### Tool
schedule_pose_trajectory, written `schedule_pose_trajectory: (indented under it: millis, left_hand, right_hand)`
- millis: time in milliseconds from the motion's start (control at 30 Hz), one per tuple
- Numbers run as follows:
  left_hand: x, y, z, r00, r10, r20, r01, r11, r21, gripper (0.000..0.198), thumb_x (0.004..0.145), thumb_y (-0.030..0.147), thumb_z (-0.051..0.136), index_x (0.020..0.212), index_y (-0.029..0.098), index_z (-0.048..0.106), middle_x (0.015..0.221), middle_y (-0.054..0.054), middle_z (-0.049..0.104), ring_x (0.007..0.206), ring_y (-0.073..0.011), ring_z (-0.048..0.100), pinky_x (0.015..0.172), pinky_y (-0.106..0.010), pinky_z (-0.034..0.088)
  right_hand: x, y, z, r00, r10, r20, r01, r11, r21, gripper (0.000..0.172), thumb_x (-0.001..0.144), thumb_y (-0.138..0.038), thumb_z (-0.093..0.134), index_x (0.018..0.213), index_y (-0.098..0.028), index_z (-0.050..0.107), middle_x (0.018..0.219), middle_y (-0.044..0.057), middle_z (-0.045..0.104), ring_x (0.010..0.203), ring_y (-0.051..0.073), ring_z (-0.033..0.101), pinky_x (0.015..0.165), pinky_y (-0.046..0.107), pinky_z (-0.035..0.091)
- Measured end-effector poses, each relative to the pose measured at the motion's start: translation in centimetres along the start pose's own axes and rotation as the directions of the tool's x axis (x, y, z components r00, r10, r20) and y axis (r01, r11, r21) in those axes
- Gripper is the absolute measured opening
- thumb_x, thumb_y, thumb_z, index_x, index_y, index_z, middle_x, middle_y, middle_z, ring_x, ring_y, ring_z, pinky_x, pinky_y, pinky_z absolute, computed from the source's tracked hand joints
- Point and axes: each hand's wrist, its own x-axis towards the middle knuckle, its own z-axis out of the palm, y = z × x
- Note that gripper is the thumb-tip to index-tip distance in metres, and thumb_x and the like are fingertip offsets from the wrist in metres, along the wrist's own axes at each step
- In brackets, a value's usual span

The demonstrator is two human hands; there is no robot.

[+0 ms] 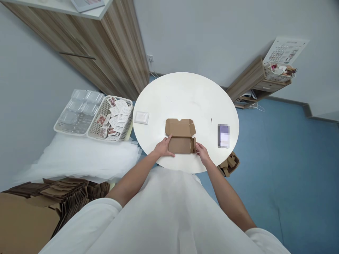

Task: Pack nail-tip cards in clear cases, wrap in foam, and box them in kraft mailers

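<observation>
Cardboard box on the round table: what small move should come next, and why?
Probably the right hand should fold the right end flap of the cardboard box inward and press it down. Its fingers are at that flap, which seems to stand up, and a white slit shows beside it. The left hand holds the opposite end.

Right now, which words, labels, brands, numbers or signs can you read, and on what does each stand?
No text can be read.
Poster: print too small.
Cards: print too small, blurred.
Purple item: pixelated.
Box: no print seen.
</observation>
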Motion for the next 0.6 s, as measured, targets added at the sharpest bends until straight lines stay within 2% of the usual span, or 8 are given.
schedule_pose_trajectory:
  millis: [100, 133, 233, 367, 467, 600]
  left_hand:
    - [-0.1, 0.2, 0.1, 1.0, -0.016, -0.003, 0.016, 1.0, 0.002, 0.122, 0.04, 0.055, 0.075, 0.138, 0.025, 0.008, 0.114, -0.012, 0.046, 0.1, -0.0319, 0.051, 0.074, -0.031, 0.04]
    - [-0.1, 0.2, 0.1, 1.0, -0.022, -0.002, 0.022, 1.0, 0.008, 0.123, 0.04, 0.055, 0.075, 0.138, 0.025, 0.008, 0.114, -0.012, 0.046, 0.101, -0.0318, 0.051, 0.075, -0.032, 0.04]
    - [-0.2, 0.3, 0.2, 1.0, -0.017, 0.014, 0.017, 0.999, 0.043, 0.125, 0.039, 0.058, 0.074, 0.138, 0.025, 0.005, 0.115, -0.011, 0.046, 0.101, -0.032, 0.051, 0.076, -0.033, 0.039]
    - [-0.3, 0.3, 0.4, 0.999, 0.003, 0.032, -0.006, 0.996, 0.089, 0.126, 0.04, 0.062, 0.071, 0.139, 0.024, 0.003, 0.113, -0.012, 0.048, 0.099, -0.0326, 0.052, 0.075, -0.034, 0.039]
    - [-0.2, 0.3, 0.6, 1.0, 0.008, 0.025, -0.011, 0.995, 0.098, 0.125, 0.04, 0.061, 0.071, 0.139, 0.025, 0.004, 0.111, -0.012, 0.049, 0.096, -0.0324, 0.053, 0.074, -0.034, 0.039]
    - [-0.1, 0.3, 0.7, 1.0, 0.018, 0.024, -0.02, 0.995, 0.101, 0.125, 0.039, 0.061, 0.071, 0.138, 0.025, 0.005, 0.111, -0.012, 0.049, 0.095, -0.0321, 0.054, 0.074, -0.033, 0.039]
  right_hand:
    - [0.5, -1.0, 0.3, 0.996, 0.051, 0.071, -0.055, 0.996, 0.063, 0.058, 0.074, -0.058, 0.041, 0.115, -0.018, 0.051, 0.105, 0.008, 0.06, 0.077, 0.016, 0.057, 0.063, 0.029, 0.046]
    - [0.7, -1.3, 0.4, 0.996, 0.053, 0.072, -0.056, 0.998, 0.035, 0.055, 0.073, -0.055, 0.045, 0.113, -0.018, 0.052, 0.102, 0.007, 0.06, 0.077, 0.016, 0.057, 0.063, 0.028, 0.045]
    - [1.6, -1.9, 1.0, 0.997, 0.073, 0.03, -0.068, 0.985, -0.157, 0.043, 0.069, -0.047, 0.054, 0.102, -0.019, 0.053, 0.09, 0.004, 0.061, 0.076, 0.016, 0.056, 0.062, 0.027, 0.043]
    - [2.4, -1.9, 1.8, 0.992, 0.121, -0.028, -0.122, 0.916, -0.382, 0.024, 0.07, -0.035, 0.053, 0.09, -0.021, 0.049, 0.078, 0.001, 0.06, 0.071, 0.016, 0.055, 0.057, 0.025, 0.039]
    - [2.4, -1.6, 2.1, 0.99, 0.131, -0.046, -0.138, 0.879, -0.457, 0.016, 0.071, -0.029, 0.051, 0.085, -0.021, 0.046, 0.078, 0.003, 0.059, 0.071, 0.017, 0.055, 0.056, 0.025, 0.037]
    - [2.3, -1.4, 2.3, 0.99, 0.131, -0.046, -0.136, 0.851, -0.507, 0.014, 0.073, -0.026, 0.047, 0.085, -0.021, 0.044, 0.078, 0.004, 0.059, 0.073, 0.019, 0.056, 0.056, 0.025, 0.037]
